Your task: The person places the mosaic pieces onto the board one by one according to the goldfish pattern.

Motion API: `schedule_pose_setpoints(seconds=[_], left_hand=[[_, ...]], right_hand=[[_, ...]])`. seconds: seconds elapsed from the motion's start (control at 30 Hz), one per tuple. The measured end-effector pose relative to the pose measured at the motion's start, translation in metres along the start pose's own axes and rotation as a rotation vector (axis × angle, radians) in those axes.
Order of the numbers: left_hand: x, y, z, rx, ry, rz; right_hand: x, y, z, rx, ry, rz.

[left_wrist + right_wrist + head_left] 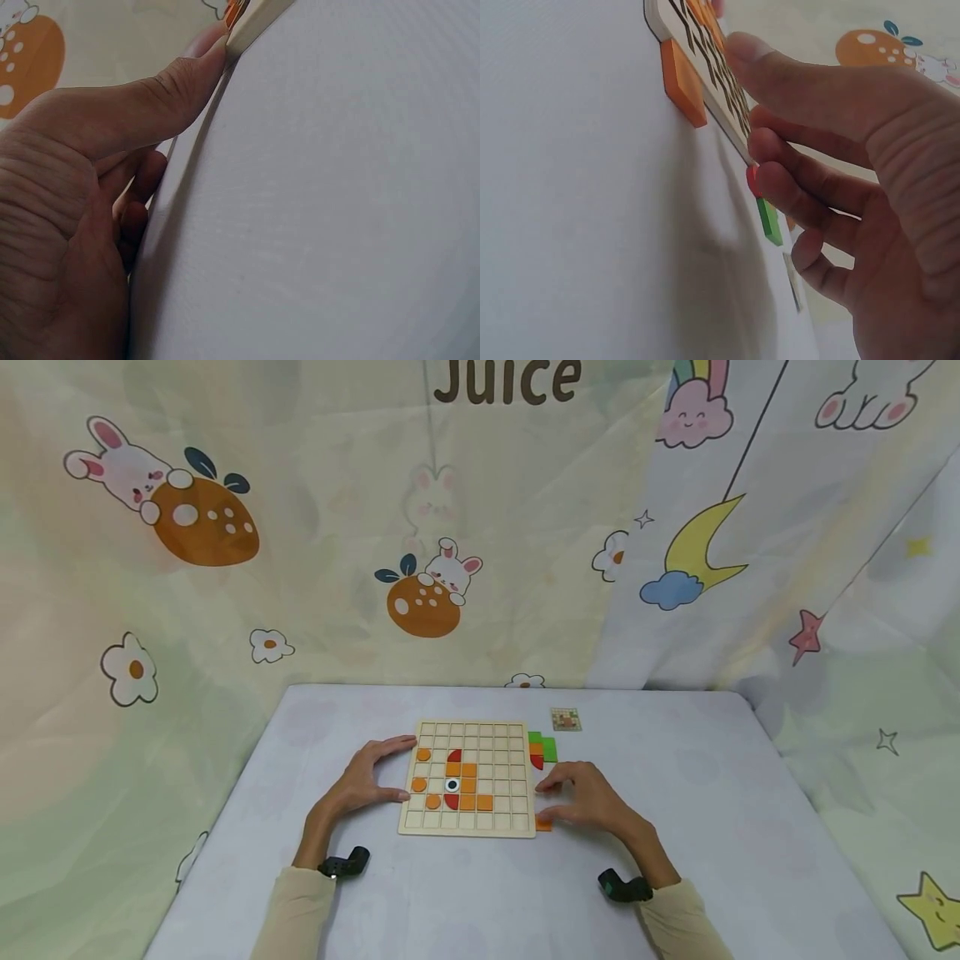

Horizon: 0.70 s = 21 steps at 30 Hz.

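A wooden grid board (513,822) lies on the table with several orange squares, two red quarter-round pieces, a white eye tile (452,785) and orange discs (423,754) in a fish-like pattern. At its left edge rests my left hand (362,783), thumb and fingers spread along the rim. My right hand (588,797) hovers at the right edge, fingers and thumb bent and apart, with nothing visible between them. An orange square (681,84) shows below the right thumb, beside the board. Green pieces (550,749) and a red quarter-round piece (537,762) lie beyond the right fingers.
Behind the board's upper right corner lies a small pattern card (566,719). A white cloth covers the table (465,902). A printed curtain (322,568) hangs behind the far edge.
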<state>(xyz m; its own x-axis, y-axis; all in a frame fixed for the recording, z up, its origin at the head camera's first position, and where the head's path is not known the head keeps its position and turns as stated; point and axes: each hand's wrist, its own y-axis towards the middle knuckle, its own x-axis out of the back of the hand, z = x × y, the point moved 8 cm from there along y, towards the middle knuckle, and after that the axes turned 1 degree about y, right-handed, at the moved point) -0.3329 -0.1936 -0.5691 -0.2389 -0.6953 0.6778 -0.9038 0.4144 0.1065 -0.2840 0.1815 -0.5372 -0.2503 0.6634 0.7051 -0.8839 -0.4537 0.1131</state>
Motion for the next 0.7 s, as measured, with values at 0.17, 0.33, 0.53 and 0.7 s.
schedule_pose_setpoints(seconds=[0.17, 0.33, 0.53, 0.7], left_hand=[[0.001, 0.001, -0.001, -0.003, 0.000, -0.002], [0.000, 0.002, -0.001, -0.004, -0.010, 0.005], [-0.001, 0.002, 0.000, -0.001, -0.002, 0.001], [-0.001, 0.000, 0.000, -0.011, 0.002, -0.001]], right_hand=[[-0.005, -0.007, -0.006, -0.029, 0.036, 0.040], [-0.006, -0.012, -0.007, -0.047, 0.027, 0.046], [-0.008, -0.017, -0.007, -0.061, 0.008, 0.054], [-0.011, -0.019, -0.008, -0.053, 0.013, 0.053]])
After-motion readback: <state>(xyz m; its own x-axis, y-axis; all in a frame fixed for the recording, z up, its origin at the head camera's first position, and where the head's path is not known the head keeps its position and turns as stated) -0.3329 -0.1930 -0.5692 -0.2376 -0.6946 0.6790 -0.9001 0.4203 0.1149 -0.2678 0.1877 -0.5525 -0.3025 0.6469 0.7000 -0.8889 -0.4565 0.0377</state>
